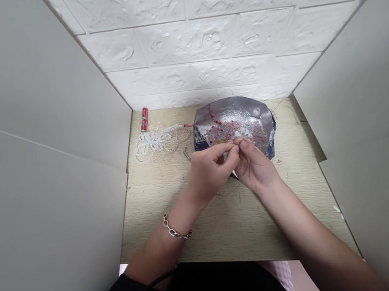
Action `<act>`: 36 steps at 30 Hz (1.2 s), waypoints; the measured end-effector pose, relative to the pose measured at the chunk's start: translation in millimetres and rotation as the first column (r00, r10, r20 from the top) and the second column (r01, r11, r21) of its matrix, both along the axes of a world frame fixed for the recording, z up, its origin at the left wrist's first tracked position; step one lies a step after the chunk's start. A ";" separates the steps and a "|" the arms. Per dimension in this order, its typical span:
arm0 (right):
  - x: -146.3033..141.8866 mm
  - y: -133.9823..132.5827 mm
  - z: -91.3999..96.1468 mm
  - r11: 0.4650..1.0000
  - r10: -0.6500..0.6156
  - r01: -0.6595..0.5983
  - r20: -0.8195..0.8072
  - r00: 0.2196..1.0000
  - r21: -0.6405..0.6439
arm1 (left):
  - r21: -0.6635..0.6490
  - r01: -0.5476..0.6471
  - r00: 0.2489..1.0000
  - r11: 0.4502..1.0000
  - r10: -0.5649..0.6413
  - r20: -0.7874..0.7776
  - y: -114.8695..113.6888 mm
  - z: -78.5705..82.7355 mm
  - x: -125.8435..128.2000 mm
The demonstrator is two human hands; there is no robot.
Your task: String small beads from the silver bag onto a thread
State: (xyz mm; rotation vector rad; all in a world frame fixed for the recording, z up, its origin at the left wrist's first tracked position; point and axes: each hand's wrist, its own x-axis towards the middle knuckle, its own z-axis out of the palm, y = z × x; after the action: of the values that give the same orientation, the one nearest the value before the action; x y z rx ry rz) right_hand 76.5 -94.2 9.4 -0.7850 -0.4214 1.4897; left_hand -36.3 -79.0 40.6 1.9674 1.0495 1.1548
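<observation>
My left hand [214, 166] and my right hand [254, 163] meet over the front edge of a silvery, foil-lined bag [236, 104]. Both pinch with thumb and forefinger, fingertips touching or nearly so. Whatever lies between the fingertips is too small to make out. Inside the bag lies a heap of small pink, clear and red beads [222, 132]. A short string of red beads [212, 113] rests against the bag's back wall. The bag's front edge is partly hidden behind my hands.
Left of the bag, strings of white beads [157, 140] lie in loops on the wooden table [230, 228]. Behind them is a red cylinder [144, 119]. Thin threads lie about the bag. Grey panels flank the table, and a white brick-patterned wall [164, 47] stands behind.
</observation>
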 end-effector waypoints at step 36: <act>-2.6 -1.1 2.6 1.000 -0.026 0.027 0.038 0.999 -0.013 | 0.001 -0.023 1.000 1.000 0.023 -0.014 0.3 -2.3 0.3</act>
State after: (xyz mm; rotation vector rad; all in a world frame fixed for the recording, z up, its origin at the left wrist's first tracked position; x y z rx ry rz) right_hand 73.9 -95.3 12.0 -0.8275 -0.4283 1.4561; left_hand -36.0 -78.7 38.3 1.9709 1.0816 1.1557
